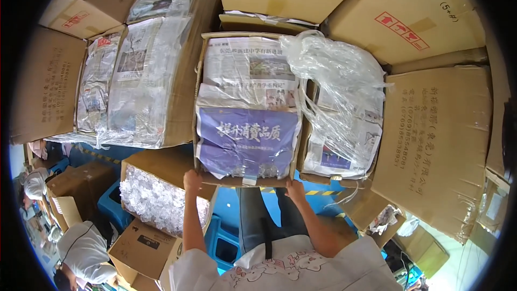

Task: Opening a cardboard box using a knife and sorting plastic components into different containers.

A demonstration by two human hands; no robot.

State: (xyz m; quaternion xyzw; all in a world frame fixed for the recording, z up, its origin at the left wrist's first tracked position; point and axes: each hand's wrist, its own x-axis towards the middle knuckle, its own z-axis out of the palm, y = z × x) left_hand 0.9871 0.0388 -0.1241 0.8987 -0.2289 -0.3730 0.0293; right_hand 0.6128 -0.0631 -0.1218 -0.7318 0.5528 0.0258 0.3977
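Observation:
In front of me stands an open cardboard box (202, 91) topped with newspaper sheets (229, 73), one of them a purple page (245, 153). At its near left corner my left hand (192, 180) is closed on the box's edge. My right hand (294, 189) grips the near right corner the same way. Clear plastic pieces (269, 171) show under the near edge of the purple page, beside a strip of tape (249, 177). What fills the rest of the box is hidden by the paper.
Against the right side lies a neighbouring newspaper-covered box (331, 151) with bunched clear plastic film (336, 70) on it. Large cartons (431, 145) stand right and behind. Below left are a box of clear plastic pieces (156, 194), blue stools (221, 242) and a seated person (86, 250).

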